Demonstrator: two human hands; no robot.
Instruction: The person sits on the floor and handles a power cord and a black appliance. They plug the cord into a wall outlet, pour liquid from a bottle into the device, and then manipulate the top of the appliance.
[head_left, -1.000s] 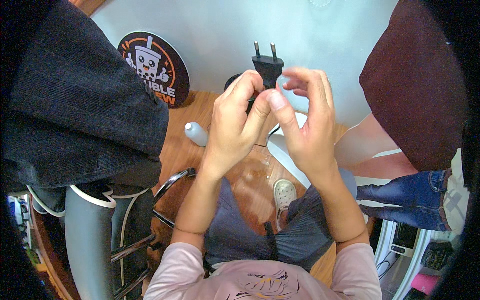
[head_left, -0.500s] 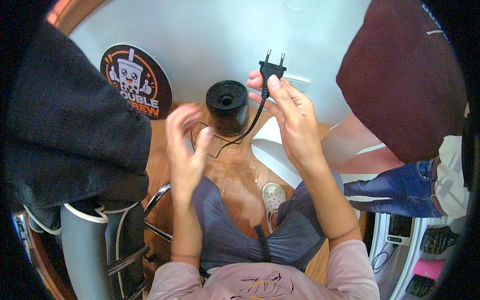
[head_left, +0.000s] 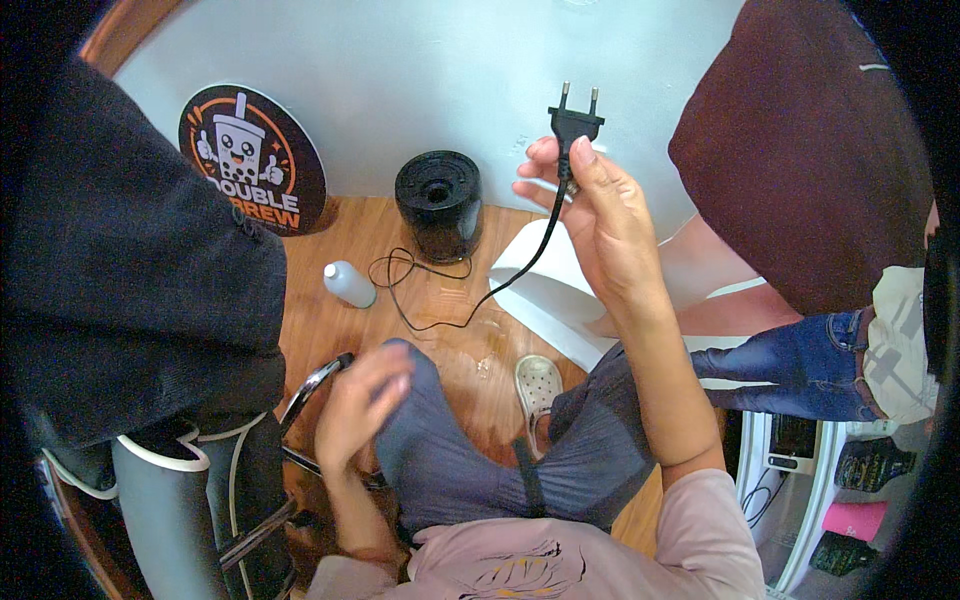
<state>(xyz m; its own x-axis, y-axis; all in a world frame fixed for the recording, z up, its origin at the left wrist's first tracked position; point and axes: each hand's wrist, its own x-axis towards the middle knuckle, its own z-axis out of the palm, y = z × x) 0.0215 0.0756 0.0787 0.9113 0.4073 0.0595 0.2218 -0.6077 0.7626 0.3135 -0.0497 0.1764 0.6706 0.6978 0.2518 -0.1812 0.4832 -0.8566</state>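
Head view: your right hand [head_left: 608, 215] has thumb and fingers closed on the cord end of a black two-pin plastic plug [head_left: 576, 126]; its long axis runs away from you, pins leading, clear beyond the fingertips; a thin black cord [head_left: 546, 242] trails back and left, lying near a glossy black cylinder [head_left: 440, 205] on the brown wood floor [head_left: 350, 225]; your left hand [head_left: 358, 408], blurred, fingers loosely spread, nothing visible in it, is well apart, lower left

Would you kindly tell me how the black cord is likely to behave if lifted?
The black cord is probably floppy, since it curves down from the plug in the right hand to loose loops on the floor. It looks thin, so likely light. Its overlapping loops might tangle.
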